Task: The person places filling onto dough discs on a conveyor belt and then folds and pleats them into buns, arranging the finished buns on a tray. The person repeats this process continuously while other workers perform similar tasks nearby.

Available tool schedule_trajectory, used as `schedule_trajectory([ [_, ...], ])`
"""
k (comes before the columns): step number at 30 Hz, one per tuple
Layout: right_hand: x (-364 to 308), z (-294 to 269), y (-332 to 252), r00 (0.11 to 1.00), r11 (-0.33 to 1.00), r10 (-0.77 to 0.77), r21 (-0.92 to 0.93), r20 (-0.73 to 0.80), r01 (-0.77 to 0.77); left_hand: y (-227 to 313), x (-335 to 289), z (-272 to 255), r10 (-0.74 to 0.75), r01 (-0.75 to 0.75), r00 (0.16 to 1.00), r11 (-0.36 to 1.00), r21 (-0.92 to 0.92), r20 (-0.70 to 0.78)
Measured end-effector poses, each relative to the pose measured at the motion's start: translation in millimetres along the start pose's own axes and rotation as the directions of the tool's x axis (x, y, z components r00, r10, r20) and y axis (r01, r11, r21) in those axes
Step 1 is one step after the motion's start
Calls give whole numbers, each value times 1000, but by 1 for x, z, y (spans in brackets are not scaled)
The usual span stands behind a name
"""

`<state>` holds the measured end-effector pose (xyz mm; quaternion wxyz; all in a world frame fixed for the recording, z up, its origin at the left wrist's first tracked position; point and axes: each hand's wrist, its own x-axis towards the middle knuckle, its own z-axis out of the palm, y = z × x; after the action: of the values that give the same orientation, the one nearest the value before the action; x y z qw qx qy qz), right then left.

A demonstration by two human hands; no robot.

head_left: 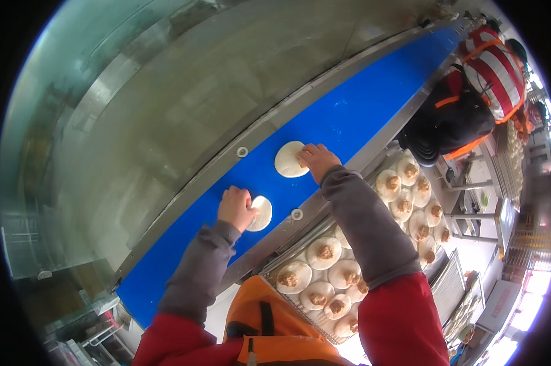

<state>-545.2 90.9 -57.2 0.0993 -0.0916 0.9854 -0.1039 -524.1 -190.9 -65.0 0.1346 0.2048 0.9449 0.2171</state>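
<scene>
A blue conveyor belt (348, 110) runs diagonally from lower left to upper right. My left hand (235, 207) grips the edge of a round white dough disc (262, 213) lying on the belt. Farther along the belt, my right hand (315, 160) rests its fingers on a second white dough disc (287, 160); whether the fingers grip it is not clear. Both arms wear grey sleeves under red.
A wire tray (300, 320) beside the belt holds several dough discs topped with brown filling (324, 251); a second such tray (409, 195) lies farther right. Another person in an orange-and-striped vest (489, 73) stands at the upper right. Steel housing (184, 104) flanks the belt's far side.
</scene>
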Motion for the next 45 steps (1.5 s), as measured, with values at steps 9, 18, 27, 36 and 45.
schedule_trajectory([
  [9,30,27,-68,990,952,54,292,129,-90,-64,-91,-10,95,-103,992,988,-111,-81],
  [18,29,51,-171,943,956,62,251,328,-150,-112,-186,-63,-324,385,917,567,-728,233],
  [27,-141,22,-208,992,242,95,965,80,-101,-103,-182,-69,-150,283,958,341,-897,245],
  [36,-535,34,-104,645,-360,710,933,283,-14,61,-148,-34,76,526,851,-100,-845,520],
  [45,-624,127,-155,539,-400,787,914,301,74,187,-206,-8,314,628,723,72,-775,616],
])
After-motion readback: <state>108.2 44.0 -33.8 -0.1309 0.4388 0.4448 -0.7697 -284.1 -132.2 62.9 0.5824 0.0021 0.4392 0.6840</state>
